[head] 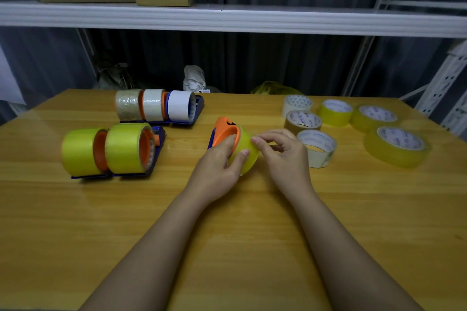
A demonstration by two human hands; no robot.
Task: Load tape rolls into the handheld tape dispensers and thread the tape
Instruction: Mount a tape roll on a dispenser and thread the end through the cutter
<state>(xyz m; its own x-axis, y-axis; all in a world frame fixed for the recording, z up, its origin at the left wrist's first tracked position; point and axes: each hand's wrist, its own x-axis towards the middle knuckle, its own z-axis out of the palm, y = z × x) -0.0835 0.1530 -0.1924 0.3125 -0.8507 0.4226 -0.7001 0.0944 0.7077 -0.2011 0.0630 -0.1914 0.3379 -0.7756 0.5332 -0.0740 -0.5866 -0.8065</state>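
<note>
An orange and blue handheld dispenser (223,131) sits mid-table with a yellow tape roll (249,153) mounted on it. My left hand (219,164) grips the dispenser, fingers over the orange hub and thumb on the roll. My right hand (280,151) touches the roll's right side with curled fingertips picking at its surface. Two loaded dispensers with yellow rolls (111,150) stand at the left. Behind them a row of three loaded dispensers (156,106) carries clear, clear and white rolls.
Several loose tape rolls lie at the right: a white one (319,149) beside my right hand, brown (303,121), and yellow ones (395,146). The wooden table (227,235) stretches toward me. A white shelf (227,17) with cardboard boxes hangs above the far edge.
</note>
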